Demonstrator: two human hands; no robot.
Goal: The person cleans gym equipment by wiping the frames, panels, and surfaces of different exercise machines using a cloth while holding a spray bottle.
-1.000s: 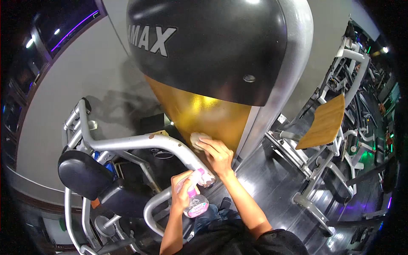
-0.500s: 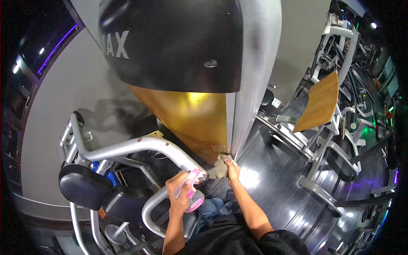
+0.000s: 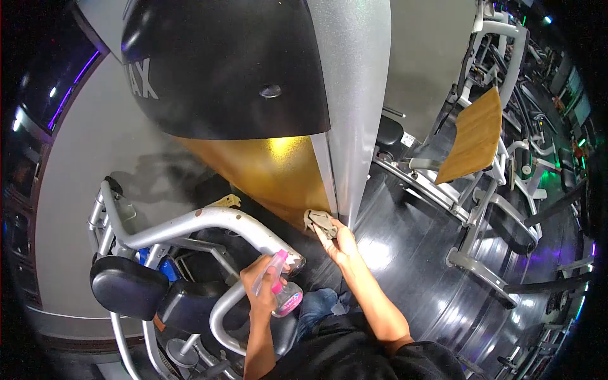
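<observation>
- Head cam first, and it's your only view: your left grip (image 3: 261,280) is wrapped round the neck of a clear spray bottle (image 3: 289,301) with a pink trigger top, fingers closed on it, bottle tilted.
- Your right grip (image 3: 344,244) is partly curled, thumb and fingers pinching a crumpled beige cloth (image 3: 321,223) out at the fingertips.
- That cloth sits at the lower corner of the gold panel (image 3: 269,170), just ahead of your right grip. Looks like it's touching, can't tell how hard you're pressing.
- Up past the right grip you've got the silver column (image 3: 356,95), and the black cover (image 3: 221,69) hangs above the gold panel.
- The chipped end of the silver bar (image 3: 221,219) is right beside your left grip.
- Further left of that grip: a black pad (image 3: 126,288), well apart.
- Off right of your right grip there's shiny dark floor (image 3: 396,244), then a brown board (image 3: 472,136) on another machine.
</observation>
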